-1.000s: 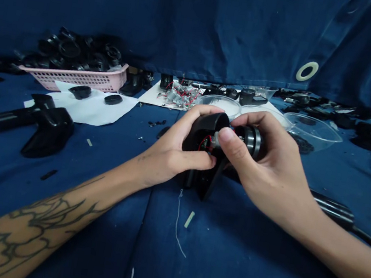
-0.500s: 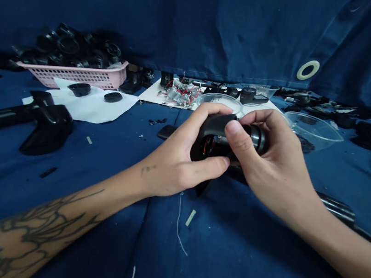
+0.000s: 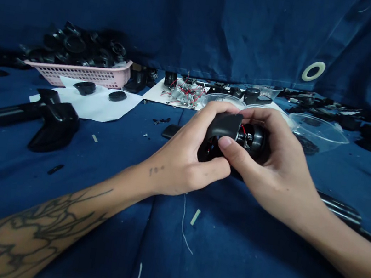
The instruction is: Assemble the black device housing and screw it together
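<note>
Between my two hands is a black plastic housing (image 3: pixel 224 125), part of some handheld device, with a red wire and inner parts showing through its openings. My left hand (image 3: pixel 192 158) is closed round its left side, thumb along the lower edge. My right hand (image 3: pixel 266 158) grips the round dark end at the right, its thumb pressed against the front of the housing near the opening. The fingertips behind the housing are hidden. A thin white thread (image 3: pixel 186 227) and a small pale strip (image 3: pixel 195 217) lie on the blue cloth below.
At the left lies a black handled device (image 3: pixel 55 126). Behind it, a pink basket (image 3: pixel 76 74) is heaped with black parts, beside white paper (image 3: pixel 102 110) bearing two black caps. Small motors with red wires (image 3: pixel 187 93) and clear plastic bowls (image 3: pixel 326 130) sit farther back.
The housing has turned slightly in my hands, and the red wire now shows nearer the right side. My right thumb has slid left and down along it. The whole view has shifted a little.
</note>
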`<state>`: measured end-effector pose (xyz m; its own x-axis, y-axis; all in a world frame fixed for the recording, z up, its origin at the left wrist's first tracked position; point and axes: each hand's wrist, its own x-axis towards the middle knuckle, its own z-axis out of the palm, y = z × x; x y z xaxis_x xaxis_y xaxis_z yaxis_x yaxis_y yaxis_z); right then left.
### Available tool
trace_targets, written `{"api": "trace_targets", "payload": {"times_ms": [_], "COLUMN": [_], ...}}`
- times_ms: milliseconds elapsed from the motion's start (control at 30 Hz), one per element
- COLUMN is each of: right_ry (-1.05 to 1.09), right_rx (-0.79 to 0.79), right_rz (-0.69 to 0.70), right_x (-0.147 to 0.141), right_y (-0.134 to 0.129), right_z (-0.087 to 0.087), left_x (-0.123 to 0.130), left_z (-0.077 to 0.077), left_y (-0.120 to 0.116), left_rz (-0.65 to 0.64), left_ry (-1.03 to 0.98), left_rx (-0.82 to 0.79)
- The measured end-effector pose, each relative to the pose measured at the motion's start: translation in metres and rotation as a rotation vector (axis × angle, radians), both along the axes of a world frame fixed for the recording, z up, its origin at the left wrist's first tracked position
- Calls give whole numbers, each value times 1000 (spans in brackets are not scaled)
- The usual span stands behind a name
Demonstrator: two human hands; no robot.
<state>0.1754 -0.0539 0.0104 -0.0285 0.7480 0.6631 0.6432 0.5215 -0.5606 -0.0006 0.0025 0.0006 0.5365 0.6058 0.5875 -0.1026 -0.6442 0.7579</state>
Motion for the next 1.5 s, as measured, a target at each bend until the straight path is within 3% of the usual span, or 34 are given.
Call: {"api": "trace_targets", "payload": {"times_ms": [333, 1500], "right_ry": [-25, -55], "right_rx": [-8, -54], "right_rz": [47, 88], "right_x": [1, 3], "right_y": [-2, -2], "right_z": [0, 1], "left_x": [-5, -8], "left_z": [18, 17], "left_y": [-16, -11], "left_rz": [41, 75], "left_ry": [115, 208], "left_rx": [9, 87]}}
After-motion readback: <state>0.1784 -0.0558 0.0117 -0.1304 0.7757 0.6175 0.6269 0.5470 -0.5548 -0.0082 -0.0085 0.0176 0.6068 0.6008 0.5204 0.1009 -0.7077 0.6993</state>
